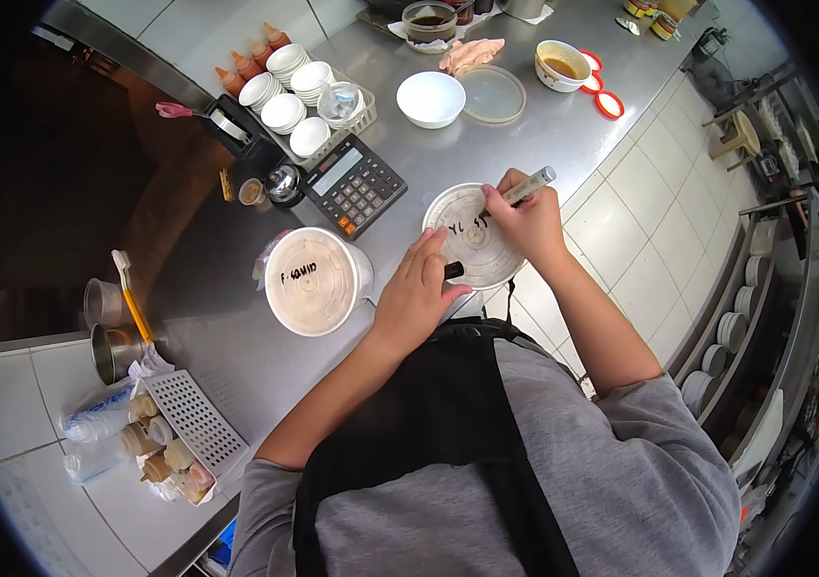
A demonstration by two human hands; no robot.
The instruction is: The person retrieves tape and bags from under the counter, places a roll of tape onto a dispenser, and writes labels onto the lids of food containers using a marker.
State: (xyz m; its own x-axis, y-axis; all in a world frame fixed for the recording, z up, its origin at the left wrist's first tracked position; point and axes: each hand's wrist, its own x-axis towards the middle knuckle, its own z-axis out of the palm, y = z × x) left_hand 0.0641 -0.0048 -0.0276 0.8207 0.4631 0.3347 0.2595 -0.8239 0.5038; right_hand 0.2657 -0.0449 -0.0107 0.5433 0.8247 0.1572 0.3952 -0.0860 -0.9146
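My right hand [532, 229] grips a marker pen [530, 185], its writing end down at the clear lid [475, 262] of a round white tub. Black handwritten letters show on that lid, partly covered by my hand. My left hand [409, 293] rests at the lid's near left side, fingers closed around a black marker cap [453, 270]. To its left stands a second white tub [311, 306], its lid lettered "F. SQUID" in black. A dark desk calculator [353, 187] lies just beyond the two tubs.
At the back are a basket of stacked white cups [309, 137], orange-capped bottles [252, 62], a white bowl [431, 100], a loose clear lid [494, 94] and a tub of brown sauce [561, 67]. A perforated basket [196, 423] with bottles sits at left. The steel counter [409, 173] ends at right.
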